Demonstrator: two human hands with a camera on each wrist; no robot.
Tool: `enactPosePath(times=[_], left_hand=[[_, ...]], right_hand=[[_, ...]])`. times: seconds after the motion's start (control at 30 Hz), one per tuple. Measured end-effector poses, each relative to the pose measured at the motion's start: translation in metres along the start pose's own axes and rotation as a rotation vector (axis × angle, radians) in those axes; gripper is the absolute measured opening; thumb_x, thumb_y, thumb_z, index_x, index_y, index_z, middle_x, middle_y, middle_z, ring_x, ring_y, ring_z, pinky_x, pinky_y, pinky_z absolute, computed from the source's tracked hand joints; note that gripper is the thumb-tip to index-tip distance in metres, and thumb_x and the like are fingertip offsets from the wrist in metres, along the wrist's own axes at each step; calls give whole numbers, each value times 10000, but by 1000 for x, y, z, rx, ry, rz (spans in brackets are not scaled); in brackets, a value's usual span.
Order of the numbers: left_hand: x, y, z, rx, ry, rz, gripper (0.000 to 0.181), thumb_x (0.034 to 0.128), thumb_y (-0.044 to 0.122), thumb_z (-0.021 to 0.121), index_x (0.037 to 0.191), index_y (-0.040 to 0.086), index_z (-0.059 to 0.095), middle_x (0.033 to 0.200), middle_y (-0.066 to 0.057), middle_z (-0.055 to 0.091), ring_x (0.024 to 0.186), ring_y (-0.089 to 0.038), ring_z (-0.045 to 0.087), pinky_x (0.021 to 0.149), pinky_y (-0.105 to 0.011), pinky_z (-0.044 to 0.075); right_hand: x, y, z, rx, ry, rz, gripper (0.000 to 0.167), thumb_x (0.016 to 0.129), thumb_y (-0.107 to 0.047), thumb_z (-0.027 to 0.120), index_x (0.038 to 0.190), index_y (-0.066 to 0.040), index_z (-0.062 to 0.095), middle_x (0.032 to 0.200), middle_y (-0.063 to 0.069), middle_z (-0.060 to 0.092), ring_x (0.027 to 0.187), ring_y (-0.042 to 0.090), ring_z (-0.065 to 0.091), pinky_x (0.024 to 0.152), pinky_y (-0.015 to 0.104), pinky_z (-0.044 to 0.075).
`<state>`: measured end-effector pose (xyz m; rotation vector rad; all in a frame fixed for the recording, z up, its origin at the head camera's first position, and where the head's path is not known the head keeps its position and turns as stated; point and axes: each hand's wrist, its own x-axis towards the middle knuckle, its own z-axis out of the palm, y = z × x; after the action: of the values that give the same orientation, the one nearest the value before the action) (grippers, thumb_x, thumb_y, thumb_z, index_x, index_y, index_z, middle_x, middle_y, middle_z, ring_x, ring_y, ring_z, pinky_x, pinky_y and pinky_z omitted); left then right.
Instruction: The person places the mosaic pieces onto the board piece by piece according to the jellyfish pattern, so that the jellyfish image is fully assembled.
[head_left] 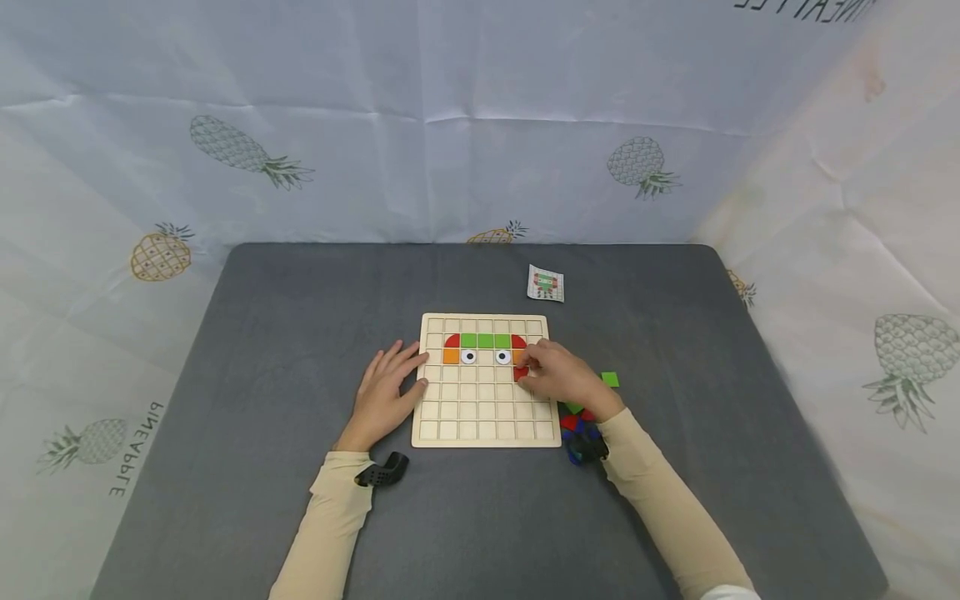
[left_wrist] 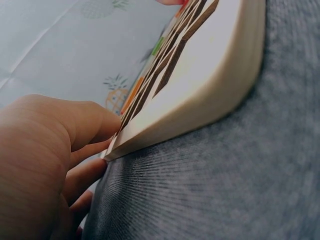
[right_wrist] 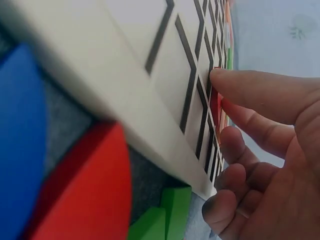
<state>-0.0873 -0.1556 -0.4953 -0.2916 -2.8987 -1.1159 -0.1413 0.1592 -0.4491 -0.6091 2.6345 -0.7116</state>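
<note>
A pale wooden grid board [head_left: 467, 412] lies flat on the table. Green squares [head_left: 485, 341], red quarter-round pieces [head_left: 452, 341], an orange piece [head_left: 451, 357] and two eye tiles [head_left: 468, 357] fill cells in its upper rows. My right hand [head_left: 561, 375] is over the board's right side. Its thumb and forefinger pinch a red piece [right_wrist: 215, 102] at a cell below the right-hand orange piece, while the other fingers curl loosely. With fingers spread, my left hand [head_left: 385, 402] rests at the board's left edge, thumb and fingertips touching the rim [left_wrist: 145, 142].
A small printed pattern card [head_left: 545, 284] lies beyond the board. Beside the board's right edge, partly under my right wrist, is a pile of red pieces [right_wrist: 92, 185], blue pieces [right_wrist: 22, 135] and green pieces [right_wrist: 175, 212]. One green square [head_left: 610, 379] lies apart on the grey table [head_left: 315, 308].
</note>
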Motion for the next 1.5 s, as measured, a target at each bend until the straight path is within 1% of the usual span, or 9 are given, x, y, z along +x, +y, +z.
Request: enactPosePath(times=[0.2, 0.37, 0.47, 0.6, 0.73, 0.97, 1.27, 1.43, 1.5], left_hand=[[0, 0, 1, 0, 1, 0, 475, 989, 253, 633, 1452, 160, 577, 1595, -59, 453, 1568, -281, 242, 1320, -457, 55], [0, 1, 2, 1, 13, 7, 480, 980, 245, 644, 1445, 143, 583, 1586, -69, 466, 1562, -291, 258, 1318, -464, 63], [1, 0, 2, -2, 17, 7, 506, 973, 244, 653, 1460, 138, 565, 1583, -72, 470, 1559, -297, 266, 1316, -468, 72], [1, -1, 1, 1, 2, -1, 558, 973, 260, 657, 1501, 150, 513, 1597, -57, 452, 1566, -286, 248, 1319, -455, 61], [1, -2, 1, 23, -16, -9, 579, 978, 275, 645, 1524, 175, 482, 1611, -32, 430, 1575, -272, 224, 1321, -441, 47], [0, -1, 1, 27, -11, -4, 538, 990, 257, 621, 1508, 167, 505, 1606, -43, 437, 1571, -286, 234, 1320, -452, 53], [-1, -1, 2, 27, -5, 8, 509, 991, 255, 622, 1483, 155, 539, 1605, -47, 439, 1570, -287, 234, 1319, -459, 57], [0, -2, 1, 14, -14, 6, 503, 998, 263, 612, 1485, 158, 537, 1610, -44, 433, 1573, -285, 228, 1319, -459, 54], [1, -3, 0, 10, -13, 7, 499, 999, 263, 610, 1483, 162, 539, 1609, -43, 434, 1572, -284, 229, 1319, -462, 53]], right_hand=[[1, -2, 1, -9, 3, 59, 132, 908, -233, 760, 964, -141, 684, 893, 17, 565, 814, 162, 484, 638, 269, 421], [0, -1, 0, 41, -6, 31, 72, 916, -218, 752, 907, -149, 732, 876, -6, 661, 770, 139, 520, 624, 254, 462], [-4, 0, -4, 102, -6, 12, 80, 941, -206, 719, 955, -134, 752, 882, -2, 677, 761, 132, 531, 637, 249, 474], [-15, 5, -17, 186, 33, 31, 159, 998, -201, 637, 1072, -96, 730, 899, 47, 652, 727, 147, 510, 631, 266, 464], [-29, 17, -34, 218, 88, 48, 227, 1038, -216, 582, 1156, -62, 701, 956, 119, 690, 715, 166, 531, 641, 287, 482], [-57, 46, -51, 239, 151, 127, 277, 1063, -231, 539, 1215, -43, 674, 1141, 169, 697, 893, 224, 597, 717, 319, 505], [-84, 72, -49, 204, 270, 152, 253, 1044, -192, 575, 1221, -41, 672, 1125, 142, 702, 942, 225, 622, 739, 313, 520], [-91, 80, -46, 188, 285, 156, 259, 1044, -208, 576, 1230, -55, 672, 1123, 126, 703, 925, 204, 613, 707, 279, 513], [-92, 82, -45, 186, 283, 163, 262, 1045, -209, 573, 1238, -58, 667, 1145, 128, 683, 944, 228, 610, 719, 301, 520]])
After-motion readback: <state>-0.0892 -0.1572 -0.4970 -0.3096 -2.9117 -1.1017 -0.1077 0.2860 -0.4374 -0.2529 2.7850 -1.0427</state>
